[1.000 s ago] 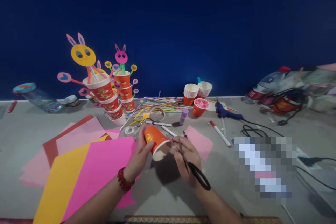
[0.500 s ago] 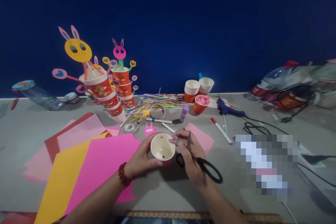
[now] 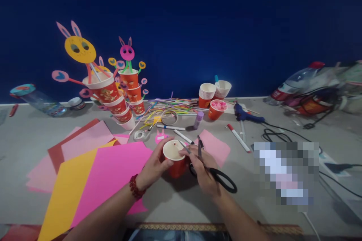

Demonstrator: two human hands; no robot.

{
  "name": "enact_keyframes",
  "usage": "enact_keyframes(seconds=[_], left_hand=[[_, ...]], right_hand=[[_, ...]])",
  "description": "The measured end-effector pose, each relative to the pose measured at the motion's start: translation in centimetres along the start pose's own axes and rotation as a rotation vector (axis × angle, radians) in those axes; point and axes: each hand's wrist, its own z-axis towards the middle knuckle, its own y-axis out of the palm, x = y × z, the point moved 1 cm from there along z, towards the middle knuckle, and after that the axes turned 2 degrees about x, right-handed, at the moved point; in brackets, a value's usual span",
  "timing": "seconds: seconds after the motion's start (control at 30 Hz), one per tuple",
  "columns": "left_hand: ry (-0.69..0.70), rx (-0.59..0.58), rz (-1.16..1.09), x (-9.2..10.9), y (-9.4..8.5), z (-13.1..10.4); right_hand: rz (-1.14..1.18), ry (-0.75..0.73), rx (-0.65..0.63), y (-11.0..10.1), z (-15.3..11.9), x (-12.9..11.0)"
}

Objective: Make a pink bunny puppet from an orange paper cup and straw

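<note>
An orange-red paper cup (image 3: 175, 168), its mouth upward, is held at the lower centre of the frame, its side gripped by the left hand (image 3: 154, 165). By the right hand (image 3: 206, 173), black-handled scissors (image 3: 214, 172) are held, blades parted, one tip near the rim. A small hole (image 3: 174, 144) is seen in the inner wall. The cup could be torn if a blade slipped, or dented by too tight a squeeze. At lower left, a magenta sheet (image 3: 113, 177) is partly covered by the left forearm.
</note>
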Motion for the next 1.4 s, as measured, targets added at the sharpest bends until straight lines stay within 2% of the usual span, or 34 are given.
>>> enact_keyframes(seconds=[0.07,0.23,0.37,0.5,0.6,0.73,0.83,1.1,1.4], left_hand=[[0.064,0.027,0.053,-0.1,0.0,-0.1],[0.325,0.049,0.343,0.8,-0.2,0.1],[0.403,-0.005,0.390,1.8,-0.2,0.0],[0.406,-0.007,0.364,2.3,-0.2,0.1],[0.418,0.046,0.376,2.5,-0.3,0.2],[0.427,0.099,0.436,2.6,-0.6,0.2],[0.449,0.101,0.501,2.6,-0.8,0.1],[0.474,0.096,0.547,3.0,-0.8,0.0],[0.483,0.098,0.563,3.2,-0.8,0.0]], right_hand=[[0.021,0.031,-0.027,0.0,0.0,0.1],[0.004,0.055,-0.028,0.0,-0.1,0.6],[0.038,0.084,-0.030,0.2,-0.1,1.1],[0.082,0.120,0.050,0.2,-0.5,1.6],[0.030,0.029,0.124,0.1,-1.0,1.3],[-0.025,-0.172,0.027,0.5,-1.2,0.6],[-0.044,-0.256,-0.014,0.8,-1.0,0.2],[-0.101,-0.315,-0.018,1.1,-0.8,0.5],[-0.110,-0.300,-0.041,1.2,-1.1,0.9]])
